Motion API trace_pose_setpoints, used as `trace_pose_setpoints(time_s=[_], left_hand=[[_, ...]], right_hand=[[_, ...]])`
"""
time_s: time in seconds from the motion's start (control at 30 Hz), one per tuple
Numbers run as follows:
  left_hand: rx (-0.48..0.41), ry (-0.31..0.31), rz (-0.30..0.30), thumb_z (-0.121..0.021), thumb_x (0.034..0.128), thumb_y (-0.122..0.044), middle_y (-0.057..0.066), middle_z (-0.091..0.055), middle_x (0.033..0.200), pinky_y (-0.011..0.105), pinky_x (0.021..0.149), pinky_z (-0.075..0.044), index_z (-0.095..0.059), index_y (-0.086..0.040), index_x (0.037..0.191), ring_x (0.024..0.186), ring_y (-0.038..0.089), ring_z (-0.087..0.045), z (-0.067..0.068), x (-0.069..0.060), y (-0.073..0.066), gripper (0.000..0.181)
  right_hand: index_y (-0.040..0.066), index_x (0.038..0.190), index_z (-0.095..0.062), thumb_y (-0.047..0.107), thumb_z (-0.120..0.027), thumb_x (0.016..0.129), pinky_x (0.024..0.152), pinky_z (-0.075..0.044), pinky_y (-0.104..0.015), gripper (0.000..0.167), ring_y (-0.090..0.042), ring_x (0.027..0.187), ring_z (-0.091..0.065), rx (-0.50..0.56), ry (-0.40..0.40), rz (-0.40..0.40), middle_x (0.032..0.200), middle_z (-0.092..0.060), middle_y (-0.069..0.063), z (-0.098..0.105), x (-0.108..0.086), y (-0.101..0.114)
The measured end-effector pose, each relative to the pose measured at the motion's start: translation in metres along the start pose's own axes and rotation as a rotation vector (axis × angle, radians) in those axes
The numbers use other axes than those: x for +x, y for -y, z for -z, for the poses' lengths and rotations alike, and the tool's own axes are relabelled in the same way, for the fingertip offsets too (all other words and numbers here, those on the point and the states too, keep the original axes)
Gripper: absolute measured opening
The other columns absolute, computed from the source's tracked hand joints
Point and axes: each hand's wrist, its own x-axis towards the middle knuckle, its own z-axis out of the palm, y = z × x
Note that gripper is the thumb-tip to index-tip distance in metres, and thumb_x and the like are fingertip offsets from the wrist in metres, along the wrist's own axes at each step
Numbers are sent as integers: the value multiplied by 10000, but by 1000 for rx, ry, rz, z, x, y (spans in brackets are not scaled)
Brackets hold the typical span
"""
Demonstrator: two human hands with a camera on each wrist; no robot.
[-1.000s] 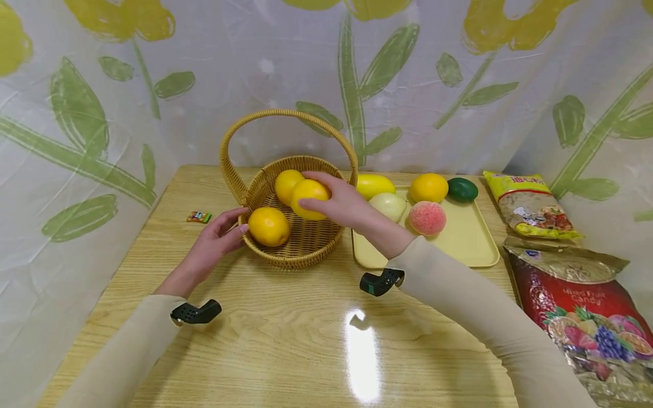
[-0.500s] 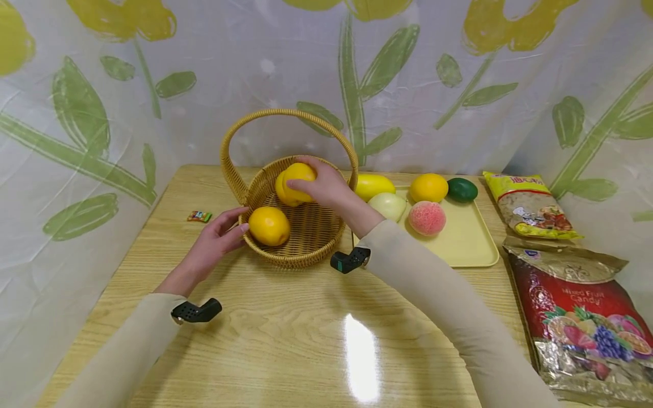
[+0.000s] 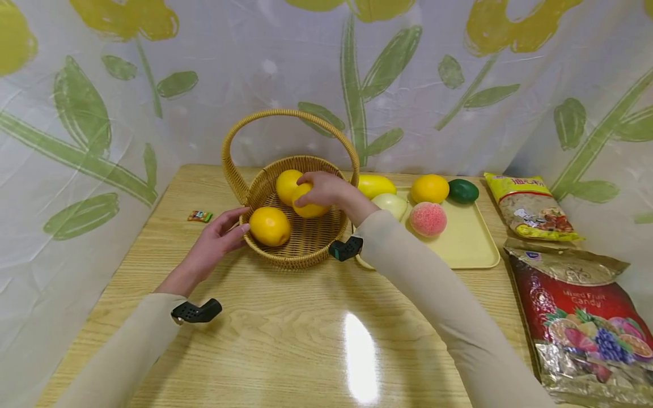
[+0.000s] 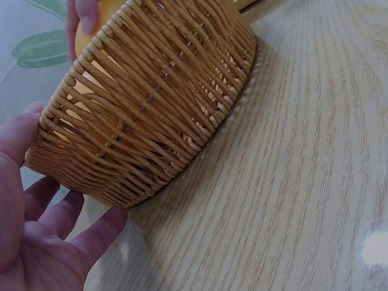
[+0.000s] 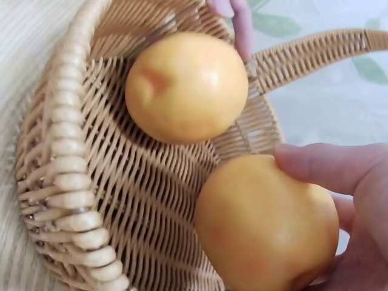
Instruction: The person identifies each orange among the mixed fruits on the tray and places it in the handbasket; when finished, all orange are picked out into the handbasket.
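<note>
The right hand has its thumb and fingers curled round an orange inside the basket, while the left hand grips the basket's left side, thumb at the rim. A second orange sits toward the basket's back, a third orange at its left; a tray lies to its right.

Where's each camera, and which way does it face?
Head: worn there, facing forward and down at basket and tray; both arms, left grip, right grip show.
Left wrist: worn there, facing the basket's outer wall; left grip near, right fingertips beyond.
Right wrist: worn there, looking into the basket at two yellow-orange fruits; right grip near, left fingertips beyond.
Wrist views share: the basket.
</note>
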Motion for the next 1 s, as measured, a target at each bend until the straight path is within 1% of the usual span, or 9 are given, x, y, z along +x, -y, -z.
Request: trace_pose_setpoints(time_s=[0.07,0.17,0.33,0.47,0.6,0.67,0.8,1.0], left_hand=[[-1,-1,-2,-539,1020,-280,151,-233,1590,265,934,-522,-341,-53,1500,1435,328,-259,0,0,-1,568],[0,-2,1,-542,1018,-283,154,-231,1591,278,941,-520,-334,-45,1501,1434,331,-260,0,0,-2,577],[0,-6,6,-544,1017,-283,162,-228,1590,277,939,-521,-326,-33,1501,1433,333,-260,0,-1,-3,587],[6,-6,11,-543,1017,-288,153,-229,1591,298,953,-514,-323,-33,1502,1441,325,-245,0,-1,-3,590],[17,-2,21,-543,1016,-298,139,-235,1591,341,980,-497,-333,-59,1505,1443,314,-245,-1,-1,-3,584],[20,-1,24,-545,1015,-303,135,-239,1591,343,981,-495,-337,-70,1507,1445,309,-242,-1,-1,-3,583],[24,-5,29,-551,1011,-311,130,-240,1592,329,976,-496,-340,-77,1507,1450,303,-232,-1,-1,-3,587],[17,0,29,-550,1012,-305,121,-235,1595,345,985,-490,-338,-72,1507,1452,296,-230,0,-1,-2,586]], right_hand=[[165,1440,-473,324,-688,910,1079,-364,-361,594,-230,1318,-395,-7,16,1,1508,-397,-78,1,1,-1],[170,1441,-474,300,-697,907,1065,-370,-346,593,-220,1288,-407,17,11,21,1503,-402,-75,1,6,-5],[199,1426,-496,283,-720,894,1064,-358,-346,583,-213,1268,-399,108,11,62,1505,-392,-62,-2,11,-12],[218,1417,-503,272,-727,889,1086,-335,-373,576,-224,1294,-359,159,39,59,1527,-351,-63,-4,12,-15],[214,1420,-503,242,-728,889,1083,-339,-383,577,-234,1299,-343,154,77,32,1543,-321,-74,-5,11,-16],[206,1421,-505,216,-728,888,1080,-341,-380,578,-235,1300,-345,134,86,30,1539,-329,-76,-5,11,-16],[195,1406,-526,182,-749,866,1098,-320,-376,584,-232,1320,-343,89,99,50,1521,-364,-76,-4,12,-17],[183,1387,-553,203,-778,842,1128,-294,-368,590,-226,1359,-336,31,138,67,1509,-396,-76,-5,16,-18]])
